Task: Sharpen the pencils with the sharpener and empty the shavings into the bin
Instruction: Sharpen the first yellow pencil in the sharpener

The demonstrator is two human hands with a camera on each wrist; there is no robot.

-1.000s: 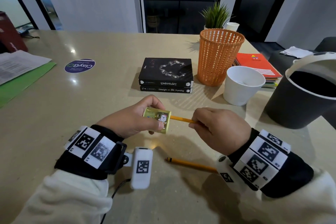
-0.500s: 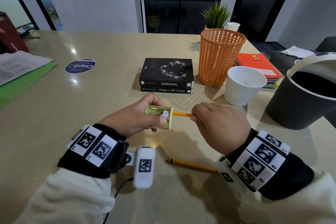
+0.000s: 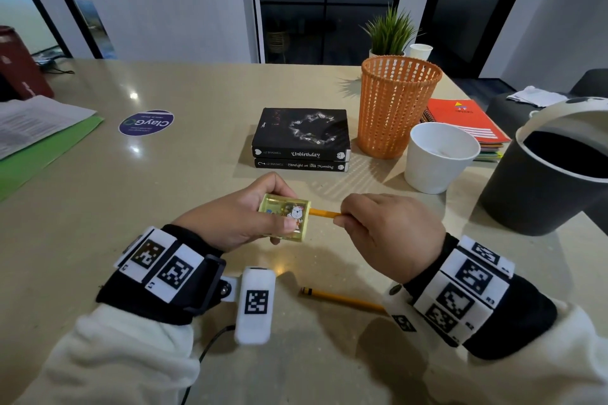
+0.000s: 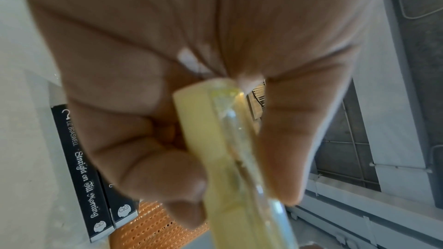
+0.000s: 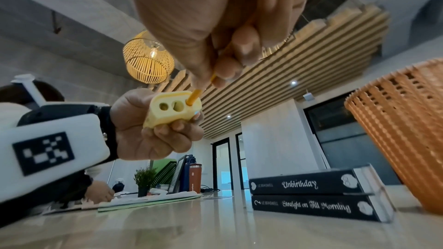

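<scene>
Yellow plastic fills our left hand (image 3: 241,214): thumb and curled fingers grip the sharpener (image 3: 286,216), a boxy translucent case with a cartoon bear sticker, held above the beige table (image 3: 164,194) in front of us. From the right wrist view we see three holes in its end face, and the pencil (image 3: 325,214) sits in the one farthest from our left wrist. Our right hand (image 3: 390,233) pinches that orange-yellow pencil close to the sharpener, fingers curled round the shaft, so only a short stretch of it shows between the two hands.

We see a second pencil (image 3: 342,298) lying flat on the table nearer to us, below our right hand, its far end hidden under the right wristband. To the right stands the dark grey bin (image 3: 539,187) with its pale rim, well apart from the sharpener.

Behind our hands two black books (image 3: 301,138) are stacked, spines toward us. Just right of them stands an orange mesh basket (image 3: 394,108), and beside that a white cup (image 3: 437,158). Farther right lies a red notebook (image 3: 467,118). On the left we see papers on a green folder (image 3: 42,154) and a round blue sticker (image 3: 146,122).
</scene>
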